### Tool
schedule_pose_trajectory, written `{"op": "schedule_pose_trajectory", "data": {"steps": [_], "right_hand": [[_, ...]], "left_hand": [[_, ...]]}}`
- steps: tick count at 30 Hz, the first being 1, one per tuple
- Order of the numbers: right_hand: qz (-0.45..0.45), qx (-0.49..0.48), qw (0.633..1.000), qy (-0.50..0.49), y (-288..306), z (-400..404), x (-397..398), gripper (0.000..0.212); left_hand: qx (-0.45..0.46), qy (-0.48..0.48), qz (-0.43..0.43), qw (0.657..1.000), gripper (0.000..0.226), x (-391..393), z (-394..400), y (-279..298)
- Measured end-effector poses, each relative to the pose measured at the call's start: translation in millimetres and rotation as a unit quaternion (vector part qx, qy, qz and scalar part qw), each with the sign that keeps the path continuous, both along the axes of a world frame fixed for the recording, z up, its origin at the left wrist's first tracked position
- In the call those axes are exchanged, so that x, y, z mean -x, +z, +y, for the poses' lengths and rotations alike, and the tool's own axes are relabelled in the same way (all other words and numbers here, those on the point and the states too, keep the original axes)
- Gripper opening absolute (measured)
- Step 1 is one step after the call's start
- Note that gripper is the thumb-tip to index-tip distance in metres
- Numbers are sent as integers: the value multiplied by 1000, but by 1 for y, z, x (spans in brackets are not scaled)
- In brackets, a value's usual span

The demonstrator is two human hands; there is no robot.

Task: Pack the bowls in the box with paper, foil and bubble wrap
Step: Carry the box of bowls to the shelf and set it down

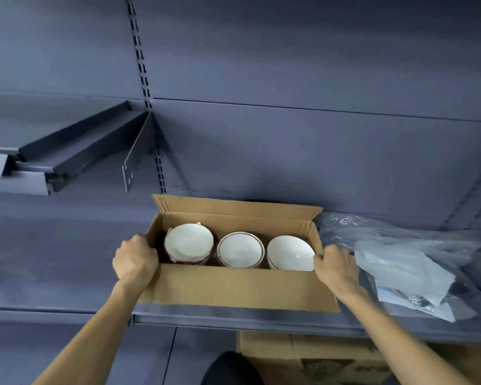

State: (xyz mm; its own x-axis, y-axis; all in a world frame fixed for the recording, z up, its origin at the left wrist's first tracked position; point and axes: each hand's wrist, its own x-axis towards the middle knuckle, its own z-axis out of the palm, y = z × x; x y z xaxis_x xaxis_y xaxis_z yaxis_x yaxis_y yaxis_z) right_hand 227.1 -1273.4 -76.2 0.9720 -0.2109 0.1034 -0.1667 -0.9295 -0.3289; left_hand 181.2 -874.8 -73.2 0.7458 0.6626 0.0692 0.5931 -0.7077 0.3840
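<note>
Head view: open cardboard box [233, 287] sits on a dark grey shelf [67, 245], near the shelf's front edge; box long axis runs left-right across the view, opening faces up, far flap [233, 207] stands up against the back panel; three stacks of white bowls inside in a row along that axis, all mouths up and tipped a little toward the camera; left bowl [188, 241] has a reddish rim, sits on others nested under it; middle bowl [239, 250] has a dark rim line, more rims visible beneath; right bowl [289, 252] plain white with a thin line, close to the right end wall; left hand [135, 259] clasps the box's left end, fingers curled over the top edge, grip closed on the wall; right hand [336, 266] clasps the right end the same way, fingers hooked over the top edge beside the right bowl; the box lies between the two hands, both forearms reaching up from the bottom of the view; just right of the box on the same shelf, a heap of clear plastic wrap [386, 234] with white paper sheets [408, 276] on it, touching or nearly touching the right hand; second cardboard carton [289, 348] below the shelf; loose shelf brackets [95, 151] at upper left.
</note>
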Motion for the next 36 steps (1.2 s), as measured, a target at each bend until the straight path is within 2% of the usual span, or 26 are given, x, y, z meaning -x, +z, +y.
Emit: {"op": "schedule_pose_trajectory", "data": {"steps": [7,19,36], "right_hand": [[11,31,999,6,9,-6,-6,24],[15,24,999,-33,7,-64,-7,31],[-16,-15,998,-54,-3,-60,-7,28]], "left_hand": [[22,0,-21,1000,7,-2,-4,2],[41,-25,-38,998,8,-7,-60,-2],[39,0,-52,998,8,-13,-60,-12]]}}
